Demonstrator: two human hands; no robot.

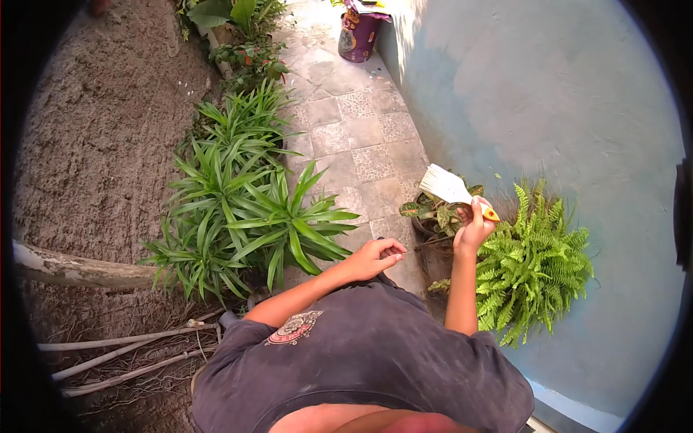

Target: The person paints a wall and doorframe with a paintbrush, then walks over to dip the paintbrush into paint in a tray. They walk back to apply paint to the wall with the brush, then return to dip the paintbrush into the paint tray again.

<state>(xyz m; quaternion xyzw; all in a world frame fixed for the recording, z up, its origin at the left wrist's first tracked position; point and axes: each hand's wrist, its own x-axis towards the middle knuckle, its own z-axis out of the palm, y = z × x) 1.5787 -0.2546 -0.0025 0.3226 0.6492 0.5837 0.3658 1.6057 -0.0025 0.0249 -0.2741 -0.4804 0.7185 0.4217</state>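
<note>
A paintbrush (pixel 449 185) with pale bristles, a white-coated middle and a yellow-and-red handle end is gripped in my right hand (pixel 473 229). Its bristles point up and to the left, above a potted plant with patterned leaves (pixel 427 209). My left hand (pixel 375 258) hovers in front of the dark shirt, its fingers loosely bent with nothing visible in them. Long-leaved green plants (pixel 292 220) grow just left of that hand. A bright green fern (pixel 534 263) stands close by my right forearm.
A blue-grey painted wall (pixel 563 108) runs along the right. The tiled path (pixel 354 137) leads away to a purple bucket (pixel 358 35) with things on top. On the left are a rough brown wall (pixel 108 130), a trunk-like pole (pixel 86 267) and several pale pipes or stems (pixel 119 340).
</note>
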